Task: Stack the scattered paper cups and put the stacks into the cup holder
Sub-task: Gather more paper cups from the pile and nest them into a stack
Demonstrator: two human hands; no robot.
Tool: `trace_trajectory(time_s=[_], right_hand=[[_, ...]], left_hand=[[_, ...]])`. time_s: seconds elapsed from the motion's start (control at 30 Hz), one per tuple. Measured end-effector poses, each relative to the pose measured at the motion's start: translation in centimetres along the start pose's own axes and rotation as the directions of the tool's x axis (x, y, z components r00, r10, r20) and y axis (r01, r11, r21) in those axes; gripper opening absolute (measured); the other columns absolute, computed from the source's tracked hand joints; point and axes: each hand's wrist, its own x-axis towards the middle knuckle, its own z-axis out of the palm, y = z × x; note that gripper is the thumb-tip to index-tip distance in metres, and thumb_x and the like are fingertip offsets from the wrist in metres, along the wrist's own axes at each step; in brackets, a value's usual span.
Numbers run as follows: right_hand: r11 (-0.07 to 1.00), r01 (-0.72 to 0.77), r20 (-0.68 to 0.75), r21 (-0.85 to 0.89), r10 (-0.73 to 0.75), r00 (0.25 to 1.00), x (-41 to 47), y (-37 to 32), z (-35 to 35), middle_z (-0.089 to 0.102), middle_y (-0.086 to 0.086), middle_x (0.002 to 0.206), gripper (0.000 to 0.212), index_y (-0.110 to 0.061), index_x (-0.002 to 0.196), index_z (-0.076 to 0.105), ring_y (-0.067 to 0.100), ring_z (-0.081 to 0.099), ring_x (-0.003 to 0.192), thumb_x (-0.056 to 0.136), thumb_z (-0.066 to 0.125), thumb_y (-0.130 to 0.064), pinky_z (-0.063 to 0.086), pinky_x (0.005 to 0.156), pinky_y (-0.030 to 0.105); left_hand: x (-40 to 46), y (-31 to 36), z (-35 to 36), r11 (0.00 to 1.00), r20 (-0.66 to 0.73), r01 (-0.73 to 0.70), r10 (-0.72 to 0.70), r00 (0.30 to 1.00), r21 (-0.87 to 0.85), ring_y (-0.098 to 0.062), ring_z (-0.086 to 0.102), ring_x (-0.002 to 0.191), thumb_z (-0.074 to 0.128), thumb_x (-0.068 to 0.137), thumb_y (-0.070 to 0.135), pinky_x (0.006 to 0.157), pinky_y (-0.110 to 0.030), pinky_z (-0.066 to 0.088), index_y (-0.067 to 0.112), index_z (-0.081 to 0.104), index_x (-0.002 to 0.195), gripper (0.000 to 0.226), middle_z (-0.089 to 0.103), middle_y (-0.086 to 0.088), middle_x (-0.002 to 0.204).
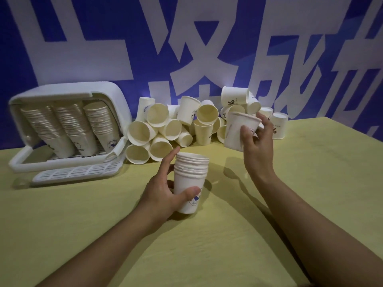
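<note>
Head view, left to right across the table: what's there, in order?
Cup holder with three stacks → left hand gripping the stack of cups → right hand holding a single cup → upside-down cup at the pile's right end.

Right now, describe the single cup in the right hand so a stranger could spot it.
Start at the pile of loose cups against the blue banner. At its right end, the right hand pinches one paper cup. It alone hangs in the air, mouth up.
</note>
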Motion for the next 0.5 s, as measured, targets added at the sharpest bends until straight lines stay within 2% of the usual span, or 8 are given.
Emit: trace_trajectory(time_s=[0.07,0.17,0.23,0.3,0.33,0.43,0.5], right_hand=[[0.998,0.022,0.039,0.060,-0.024,0.999,-0.3,-0.3,-0.1,0.053,-0.025,0.114,0.049,-0.036,0.143,0.033,-0.010,0.060,0.100,0.100,0.057,-0.032,0.055,0.072,0.015],[0.991,0.035,0.085,0.128,-0.046,0.995,-0.5,-0.8,-0.3,0.054,-0.021,0.119,0.054,-0.031,0.147,0.032,-0.011,0.060,0.103,0.099,0.057,-0.032,0.055,0.076,0.016],[0.990,0.029,0.133,0.135,-0.047,0.990,-0.4,-0.7,-0.6,0.055,-0.014,0.125,0.059,-0.028,0.149,0.032,-0.009,0.060,0.104,0.097,0.059,-0.033,0.055,0.078,0.017],[0.993,0.018,0.176,0.119,-0.039,0.984,-0.3,-0.3,-0.7,0.057,-0.007,0.129,0.062,-0.029,0.151,0.033,-0.004,0.062,0.107,0.096,0.062,-0.035,0.056,0.081,0.021],[0.994,0.011,0.191,0.107,-0.032,0.981,-0.2,-0.2,-0.7,0.058,-0.005,0.130,0.062,-0.031,0.150,0.034,-0.002,0.063,0.107,0.096,0.064,-0.034,0.057,0.084,0.023],[0.997,0.009,0.226,0.077,-0.027,0.974,-0.3,0.2,-0.7,0.060,-0.009,0.126,0.060,-0.033,0.145,0.038,-0.001,0.064,0.106,0.094,0.068,-0.029,0.056,0.088,0.024],[0.999,0.014,0.270,0.045,-0.026,0.963,-0.6,0.6,-0.5,0.059,-0.016,0.125,0.056,-0.038,0.141,0.040,-0.003,0.063,0.107,0.092,0.067,-0.039,0.055,0.088,0.024]], left_hand=[[1.2,0.9,0.7,0.997,0.053,-0.009,0.005,0.999,0.074,-0.009,0.068,0.100,0.082,0.061,0.061,0.089,-0.042,0.059,0.081,0.013,0.133,0.101,0.049,0.022,0.130],[3.0,1.8,2.3,0.993,0.082,-0.037,0.028,0.996,0.111,-0.009,0.064,0.109,0.077,0.058,0.067,0.095,-0.046,0.056,0.075,0.011,0.140,0.107,0.050,0.020,0.132],[4.0,2.3,3.7,0.992,0.071,-0.070,0.062,0.996,0.109,0.005,0.057,0.110,0.083,0.064,0.060,0.100,-0.044,0.053,0.076,0.007,0.139,0.108,0.047,0.022,0.133],[4.8,2.5,4.9,0.987,0.057,-0.105,0.099,0.994,0.121,0.020,0.049,0.100,0.087,0.070,0.052,0.100,-0.038,0.052,0.079,-0.002,0.135,0.114,0.044,0.025,0.130],[5.1,2.5,5.5,0.985,0.050,-0.116,0.111,0.993,0.125,0.022,0.048,0.096,0.087,0.070,0.050,0.098,-0.036,0.052,0.079,-0.006,0.135,0.117,0.043,0.024,0.129],[5.7,2.4,6.6,0.986,0.014,-0.138,0.137,0.990,0.097,0.012,0.054,0.100,0.088,0.070,0.050,0.097,-0.041,0.053,0.076,-0.009,0.138,0.121,0.048,0.016,0.131],[6.0,2.1,7.0,0.989,-0.022,-0.138,0.139,0.990,0.046,-0.004,0.063,0.105,0.088,0.068,0.051,0.093,-0.045,0.057,0.072,-0.007,0.142,0.122,0.053,0.009,0.137]])
